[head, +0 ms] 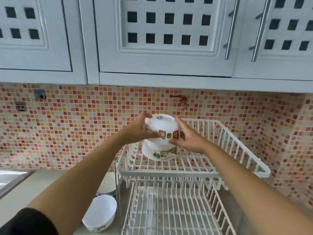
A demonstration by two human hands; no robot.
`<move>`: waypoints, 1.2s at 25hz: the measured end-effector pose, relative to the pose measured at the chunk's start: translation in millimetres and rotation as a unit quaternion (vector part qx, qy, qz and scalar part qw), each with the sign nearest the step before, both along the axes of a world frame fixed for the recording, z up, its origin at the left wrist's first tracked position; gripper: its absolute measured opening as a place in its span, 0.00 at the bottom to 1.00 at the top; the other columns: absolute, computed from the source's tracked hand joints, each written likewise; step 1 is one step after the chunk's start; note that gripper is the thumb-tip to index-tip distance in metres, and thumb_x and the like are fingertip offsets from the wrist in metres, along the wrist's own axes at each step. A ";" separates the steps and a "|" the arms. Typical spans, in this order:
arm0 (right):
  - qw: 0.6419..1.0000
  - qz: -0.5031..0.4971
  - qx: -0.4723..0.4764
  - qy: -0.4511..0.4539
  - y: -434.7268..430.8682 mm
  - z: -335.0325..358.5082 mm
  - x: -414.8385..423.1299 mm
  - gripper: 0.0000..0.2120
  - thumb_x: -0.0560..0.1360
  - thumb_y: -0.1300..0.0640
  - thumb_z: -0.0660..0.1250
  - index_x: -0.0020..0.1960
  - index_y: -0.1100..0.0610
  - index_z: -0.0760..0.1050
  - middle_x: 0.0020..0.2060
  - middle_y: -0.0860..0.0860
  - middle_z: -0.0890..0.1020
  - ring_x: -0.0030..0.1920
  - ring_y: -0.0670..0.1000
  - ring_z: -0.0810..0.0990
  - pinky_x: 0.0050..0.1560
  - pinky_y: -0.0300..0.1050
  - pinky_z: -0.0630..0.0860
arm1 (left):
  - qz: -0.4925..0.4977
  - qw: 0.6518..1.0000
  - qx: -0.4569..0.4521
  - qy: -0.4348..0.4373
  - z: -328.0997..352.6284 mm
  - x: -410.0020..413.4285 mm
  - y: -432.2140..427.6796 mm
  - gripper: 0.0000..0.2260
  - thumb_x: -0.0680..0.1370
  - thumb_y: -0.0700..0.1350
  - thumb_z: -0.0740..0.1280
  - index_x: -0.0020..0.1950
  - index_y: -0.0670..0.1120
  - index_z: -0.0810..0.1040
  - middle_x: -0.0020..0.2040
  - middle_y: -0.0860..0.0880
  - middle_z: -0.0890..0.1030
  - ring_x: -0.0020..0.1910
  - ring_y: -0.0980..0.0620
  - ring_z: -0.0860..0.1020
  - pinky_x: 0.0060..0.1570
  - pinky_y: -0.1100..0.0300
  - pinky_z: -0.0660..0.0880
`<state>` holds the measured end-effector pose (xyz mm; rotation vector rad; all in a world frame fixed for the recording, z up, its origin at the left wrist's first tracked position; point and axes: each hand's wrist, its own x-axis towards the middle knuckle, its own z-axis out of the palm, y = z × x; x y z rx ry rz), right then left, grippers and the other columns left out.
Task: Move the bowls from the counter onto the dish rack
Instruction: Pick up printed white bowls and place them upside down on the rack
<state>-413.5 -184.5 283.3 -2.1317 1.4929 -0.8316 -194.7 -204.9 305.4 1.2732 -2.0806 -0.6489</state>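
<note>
Both hands up over the top tier of the white rack (240, 146); left hand (137, 131) and right hand (189, 139) clasp one white bowl (162, 128) between them, left palm on its left side, right fingers on its right side and lower edge; bowl is upside down, base with a label facing up and back, cartoon print band facing the camera; it sits just above, maybe touching, a second printed bowl (159, 153); cannot tell if they touch; second bowl is tilted on the top tier, rim toward the camera, near the tier's left end.

Lower tier (169, 211) of the rack holds nothing visible, blurred.

Worktop (39, 189) left of the rack: two more bowls, upright; near bowl (100, 212) white with a faint pattern low on the outside, just beside the rack's lower left corner; far bowl (106, 185) behind it, partly hidden by the left forearm and the rack post, dark pattern on its rim band; the two are close, contact unclear.

Sink (11, 178) edge at far left; mosaic tile wall (76, 124) behind; a tap (183, 100) on the wall above the rack; white cabinets (160, 39) overhead; dark sleeve (25, 223) on the left arm.
</note>
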 end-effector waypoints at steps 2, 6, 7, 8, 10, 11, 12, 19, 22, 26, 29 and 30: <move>0.999 0.012 0.016 0.026 -12.9 -5.6 -3.2 0.48 0.71 0.43 0.69 0.77 0.46 0.39 0.77 0.47 0.48 0.76 0.52 0.54 0.74 0.53 0.59 | 0.006 1.000 0.019 -0.012 -6.2 -6.0 -8.6 0.35 0.67 0.53 0.75 0.67 0.52 0.60 0.64 0.43 0.70 0.57 0.44 0.75 0.53 0.53 0.78; 0.995 0.015 0.041 0.085 -28.5 -11.6 -6.1 0.50 0.69 0.41 0.71 0.77 0.45 0.39 0.77 0.45 0.46 0.77 0.53 0.49 0.74 0.58 0.55 | 0.017 0.996 0.061 -0.067 -15.7 -8.9 -19.8 0.42 0.67 0.54 0.75 0.73 0.56 0.53 0.68 0.42 0.69 0.62 0.40 0.74 0.60 0.45 0.75; 0.994 0.014 0.045 0.096 -29.9 -12.6 -6.2 0.50 0.69 0.42 0.71 0.77 0.45 0.40 0.76 0.45 0.46 0.76 0.53 0.50 0.74 0.58 0.55 | 0.017 0.994 0.071 -0.085 -17.8 -9.1 -21.6 0.43 0.67 0.55 0.75 0.74 0.57 0.52 0.68 0.42 0.71 0.62 0.40 0.74 0.61 0.44 0.75; 0.993 0.014 0.049 0.102 -30.9 -14.1 -6.1 0.50 0.69 0.43 0.72 0.77 0.46 0.40 0.76 0.46 0.47 0.76 0.54 0.50 0.74 0.58 0.55 | 0.015 0.992 0.078 -0.098 -19.4 -10.4 -22.2 0.43 0.67 0.55 0.74 0.74 0.56 0.51 0.68 0.42 0.72 0.62 0.40 0.74 0.61 0.45 0.75; 0.992 0.015 0.056 0.109 -31.6 -17.4 -5.6 0.49 0.70 0.46 0.72 0.77 0.48 0.41 0.76 0.46 0.47 0.76 0.54 0.50 0.75 0.56 0.54 | 0.017 0.990 0.081 -0.116 -22.6 -12.4 -22.3 0.42 0.69 0.53 0.73 0.75 0.54 0.51 0.67 0.42 0.73 0.60 0.42 0.75 0.60 0.50 0.75; 0.992 0.013 0.061 0.113 -31.2 -18.4 -5.3 0.49 0.70 0.47 0.72 0.77 0.49 0.41 0.76 0.47 0.47 0.76 0.54 0.51 0.75 0.55 0.53 | 0.019 0.989 0.079 -0.125 -23.5 -13.5 -22.1 0.41 0.70 0.52 0.73 0.75 0.52 0.51 0.66 0.42 0.73 0.59 0.43 0.74 0.59 0.52 0.74; 0.991 0.009 0.066 0.117 -30.6 -19.3 -4.7 0.49 0.70 0.48 0.72 0.77 0.50 0.41 0.76 0.47 0.47 0.76 0.54 0.51 0.74 0.54 0.53 | 0.022 0.987 0.074 -0.138 -24.0 -14.5 -22.1 0.41 0.71 0.52 0.73 0.75 0.51 0.50 0.66 0.42 0.73 0.59 0.44 0.74 0.57 0.54 0.73; 0.987 -0.008 0.081 0.142 -18.9 -9.0 3.4 0.54 0.68 0.53 0.75 0.77 0.51 0.38 0.77 0.48 0.45 0.77 0.54 0.50 0.74 0.51 0.53 | 0.008 0.980 0.067 -0.189 -16.4 -13.2 -14.6 0.44 0.72 0.49 0.72 0.77 0.51 0.43 0.73 0.41 0.67 0.69 0.40 0.69 0.66 0.49 0.66; 0.989 -0.003 0.057 0.134 -6.7 8.1 18.9 0.51 0.69 0.60 0.72 0.77 0.50 0.38 0.77 0.48 0.42 0.77 0.53 0.47 0.72 0.50 0.56 | 0.011 0.983 0.000 -0.184 3.6 -0.1 -2.5 0.39 0.75 0.46 0.68 0.77 0.48 0.46 0.76 0.41 0.61 0.71 0.40 0.66 0.69 0.47 0.64; 0.985 0.014 -0.066 0.156 5.7 34.2 78.1 0.39 0.74 0.61 0.64 0.78 0.52 0.46 0.78 0.52 0.50 0.77 0.54 0.50 0.74 0.50 0.53 | 0.080 0.986 -0.029 -0.141 26.6 61.8 10.6 0.27 0.79 0.43 0.62 0.76 0.45 0.57 0.75 0.42 0.64 0.70 0.42 0.68 0.67 0.48 0.69; 0.972 0.050 -0.117 0.196 6.4 38.1 146.3 0.33 0.77 0.59 0.60 0.77 0.56 0.49 0.77 0.54 0.52 0.76 0.55 0.52 0.73 0.50 0.55 | 0.153 0.973 -0.030 -0.170 22.3 124.4 17.6 0.23 0.80 0.44 0.60 0.74 0.44 0.62 0.73 0.42 0.67 0.69 0.43 0.69 0.65 0.51 0.69; 0.969 0.054 -0.122 0.207 5.2 35.0 168.9 0.32 0.78 0.58 0.59 0.77 0.56 0.49 0.77 0.55 0.52 0.76 0.56 0.52 0.73 0.51 0.55 | 0.175 0.965 -0.026 -0.194 17.1 143.6 20.3 0.22 0.80 0.44 0.59 0.74 0.43 0.63 0.73 0.42 0.67 0.70 0.43 0.68 0.66 0.52 0.68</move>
